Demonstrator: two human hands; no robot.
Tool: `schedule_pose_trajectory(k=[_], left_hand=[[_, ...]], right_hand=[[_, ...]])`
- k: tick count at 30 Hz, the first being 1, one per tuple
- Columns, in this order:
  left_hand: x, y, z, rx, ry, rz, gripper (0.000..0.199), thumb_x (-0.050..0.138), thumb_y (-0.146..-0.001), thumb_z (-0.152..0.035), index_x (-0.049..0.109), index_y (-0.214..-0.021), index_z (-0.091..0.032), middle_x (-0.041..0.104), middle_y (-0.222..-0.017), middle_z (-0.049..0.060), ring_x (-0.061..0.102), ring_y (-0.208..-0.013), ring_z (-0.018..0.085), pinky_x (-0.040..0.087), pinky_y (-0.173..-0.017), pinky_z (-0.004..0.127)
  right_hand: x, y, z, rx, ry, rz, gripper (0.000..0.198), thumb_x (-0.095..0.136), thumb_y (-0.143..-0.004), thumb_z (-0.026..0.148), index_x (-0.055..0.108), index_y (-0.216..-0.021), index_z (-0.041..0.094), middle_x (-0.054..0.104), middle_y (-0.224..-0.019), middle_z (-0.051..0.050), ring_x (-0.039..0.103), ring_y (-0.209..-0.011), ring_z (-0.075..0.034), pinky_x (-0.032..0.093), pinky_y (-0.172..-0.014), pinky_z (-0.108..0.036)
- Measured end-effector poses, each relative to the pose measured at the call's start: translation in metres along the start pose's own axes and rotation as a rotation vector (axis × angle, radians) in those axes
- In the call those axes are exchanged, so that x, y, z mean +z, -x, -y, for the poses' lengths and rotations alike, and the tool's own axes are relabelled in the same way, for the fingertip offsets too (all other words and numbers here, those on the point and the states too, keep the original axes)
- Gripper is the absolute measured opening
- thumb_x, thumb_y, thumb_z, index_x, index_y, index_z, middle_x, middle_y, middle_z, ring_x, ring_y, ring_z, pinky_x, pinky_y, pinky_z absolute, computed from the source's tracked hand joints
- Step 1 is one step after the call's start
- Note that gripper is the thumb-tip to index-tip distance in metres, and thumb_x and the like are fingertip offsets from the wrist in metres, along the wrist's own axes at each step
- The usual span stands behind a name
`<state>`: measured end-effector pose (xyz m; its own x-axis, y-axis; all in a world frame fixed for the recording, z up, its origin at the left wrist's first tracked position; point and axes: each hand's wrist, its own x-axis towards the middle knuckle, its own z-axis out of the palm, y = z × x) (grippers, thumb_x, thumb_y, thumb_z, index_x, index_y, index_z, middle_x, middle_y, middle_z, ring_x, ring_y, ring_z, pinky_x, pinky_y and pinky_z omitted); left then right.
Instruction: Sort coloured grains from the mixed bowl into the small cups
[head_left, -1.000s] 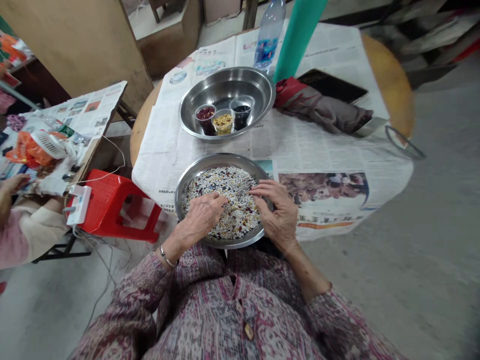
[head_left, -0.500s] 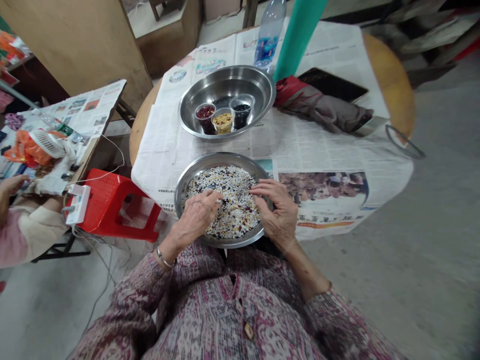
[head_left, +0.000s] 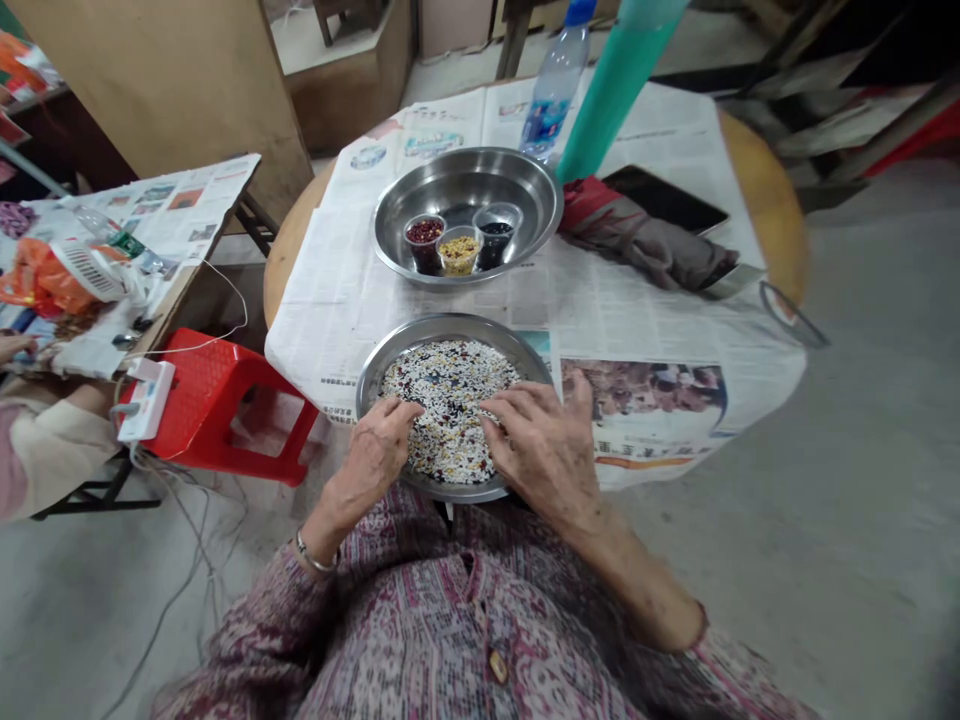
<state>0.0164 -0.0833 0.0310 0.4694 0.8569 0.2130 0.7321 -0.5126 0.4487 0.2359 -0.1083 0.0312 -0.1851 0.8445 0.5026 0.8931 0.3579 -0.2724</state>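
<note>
Close to my lap, a shallow steel basin (head_left: 373, 358) holds a mix of grains and beans (head_left: 450, 385): white grains with black, yellow and dark red ones. At the basin's left side my left hand (head_left: 379, 440) has its thumb and fingers drawn together over the grains; whatever is between the tips is too small to make out. My right hand (head_left: 541, 440) reaches over the right rim, fingers apart and bent, tips at the grains. Farther back, a larger steel basin (head_left: 517, 185) contains a cup of red beans (head_left: 424, 238), a cup of yellow kernels (head_left: 459, 252) and a cup of black beans (head_left: 495, 235).
Newspaper (head_left: 322, 290) covers the round table. Behind the large basin stand a plastic bottle (head_left: 553, 95) and a green tube (head_left: 619, 90); a folded umbrella (head_left: 645, 230) and a dark tablet (head_left: 664, 197) lie right. A red stool (head_left: 217, 400) bears a power strip (head_left: 146, 398); another person sits left.
My left hand has shifted left towards the rim. My right hand has moved slightly left and down over the grains, little finger now raised. The camera view has shifted a little.
</note>
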Motion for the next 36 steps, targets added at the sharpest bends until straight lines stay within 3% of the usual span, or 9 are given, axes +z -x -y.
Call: schedule_pose_trajectory(k=[2, 11, 18, 27, 36], left_hand=[[0.002, 0.003, 0.002, 0.026, 0.002, -0.004, 0.024, 0.046, -0.096, -0.004, 0.062, -0.107, -0.019, 0.063, -0.095, 0.004, 0.062, -0.092, 0.016, 0.055, -0.086, 0.033], [0.007, 0.007, 0.003, 0.077, 0.019, -0.083, 0.023, 0.046, -0.096, -0.005, 0.063, -0.106, -0.018, 0.067, -0.096, 0.005, 0.063, -0.093, 0.018, 0.056, -0.087, 0.035], [0.008, 0.007, 0.003, 0.078, 0.007, -0.099, 0.025, 0.045, -0.096, -0.004, 0.063, -0.107, -0.017, 0.067, -0.097, 0.005, 0.064, -0.095, 0.018, 0.057, -0.088, 0.035], [0.01, 0.008, 0.004, 0.086, -0.005, -0.1, 0.025, 0.046, -0.095, -0.003, 0.063, -0.107, -0.017, 0.067, -0.096, 0.005, 0.063, -0.093, 0.019, 0.056, -0.087, 0.035], [0.009, 0.007, 0.001, 0.074, -0.026, -0.089, 0.025, 0.047, -0.092, -0.002, 0.064, -0.104, -0.017, 0.068, -0.095, 0.005, 0.063, -0.092, 0.019, 0.055, -0.086, 0.034]], right_hand=[[-0.001, -0.004, 0.008, -0.012, 0.019, 0.008, 0.012, 0.057, -0.092, 0.022, 0.068, -0.097, 0.022, 0.075, -0.095, -0.003, 0.061, -0.103, -0.025, 0.02, -0.117, -0.057], [0.03, -0.008, 0.009, -0.044, 0.05, 0.193, 0.018, 0.056, -0.092, 0.021, 0.069, -0.104, 0.019, 0.074, -0.092, -0.006, 0.061, -0.09, -0.024, 0.029, -0.109, -0.048], [0.032, -0.01, 0.008, -0.038, 0.069, 0.204, 0.019, 0.054, -0.094, 0.023, 0.069, -0.105, 0.018, 0.074, -0.09, -0.006, 0.06, -0.087, -0.022, 0.029, -0.106, -0.043], [0.039, -0.018, 0.008, -0.039, 0.097, 0.24, 0.016, 0.056, -0.092, 0.019, 0.071, -0.093, 0.017, 0.073, -0.087, -0.007, 0.06, -0.082, -0.022, 0.037, -0.087, -0.035], [0.039, -0.019, 0.007, -0.027, 0.079, 0.248, 0.014, 0.055, -0.092, 0.019, 0.069, -0.089, 0.017, 0.072, -0.086, -0.007, 0.059, -0.083, -0.021, 0.036, -0.086, -0.033]])
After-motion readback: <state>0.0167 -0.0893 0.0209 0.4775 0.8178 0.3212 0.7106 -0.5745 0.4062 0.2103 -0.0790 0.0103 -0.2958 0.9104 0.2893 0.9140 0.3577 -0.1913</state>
